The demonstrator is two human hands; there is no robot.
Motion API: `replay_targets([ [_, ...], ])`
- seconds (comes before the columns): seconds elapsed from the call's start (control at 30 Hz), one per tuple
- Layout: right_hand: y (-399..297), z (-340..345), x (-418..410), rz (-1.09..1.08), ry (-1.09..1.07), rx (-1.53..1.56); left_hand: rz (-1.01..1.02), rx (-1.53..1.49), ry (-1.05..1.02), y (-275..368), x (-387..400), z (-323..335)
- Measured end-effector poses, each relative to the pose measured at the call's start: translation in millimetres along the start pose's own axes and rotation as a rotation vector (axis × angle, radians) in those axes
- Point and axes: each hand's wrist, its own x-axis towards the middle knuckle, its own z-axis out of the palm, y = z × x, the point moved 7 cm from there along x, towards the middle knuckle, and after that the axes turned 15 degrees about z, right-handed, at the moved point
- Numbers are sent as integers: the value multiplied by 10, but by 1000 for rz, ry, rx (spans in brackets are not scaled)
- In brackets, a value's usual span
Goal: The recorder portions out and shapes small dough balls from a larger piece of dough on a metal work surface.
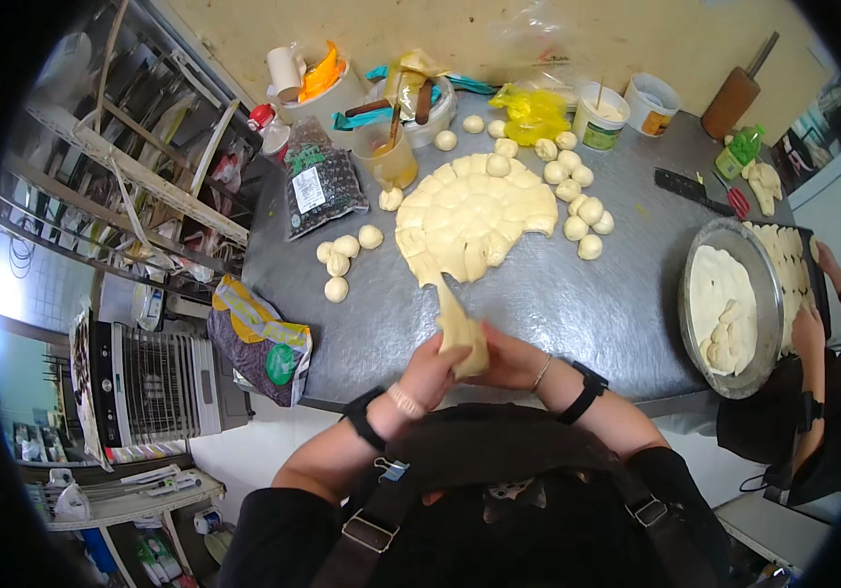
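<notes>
A strip of pale dough [458, 323] is stretched between my hands and the large flat dough round [475, 209] on the steel table. My left hand [427, 367] grips the strip from the left, its thumb lying across the front. From the right, my right hand [510, 360] cups the same piece, its fingers partly hidden behind it. Grooves divide the round into many joined pieces, and its lower edge is ragged. One dough ball [497, 165] rests on top of it. More balls [337, 263] sit to its left, and several others [574, 209] cluster at its right.
A bag of dark filling [321, 180] and a jug [387, 158] stand at the left. Tubs [602, 117] line the wall. Right are a black blade [688, 187], red-handled scissors [738, 202] and a metal bowl of dough [729, 309]. Beyond, a co-worker's hands [806, 331] work over a tray.
</notes>
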Motion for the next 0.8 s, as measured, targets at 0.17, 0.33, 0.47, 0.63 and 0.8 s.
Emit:
replay_targets([
  [0.17, 95, 291, -72, -194, 191, -249, 19, -23, 195, 173, -394, -244],
  [0.33, -235, 320, -735, -266, 565, -595, 380, 28, 103, 525, -192, -567],
  [0.47, -896, 302, -2195, -922, 1261, -596, 839, 490, 433, 1482, -506, -1109],
  [0.63, -279, -216, -1517, -387, 1360, -1733, 955, 1607, -350, 480, -346, -596],
  [0.8, -899, -1010, -1445, -825, 1635, -1203, 702, 1283, 35, 171, 600, -1169],
])
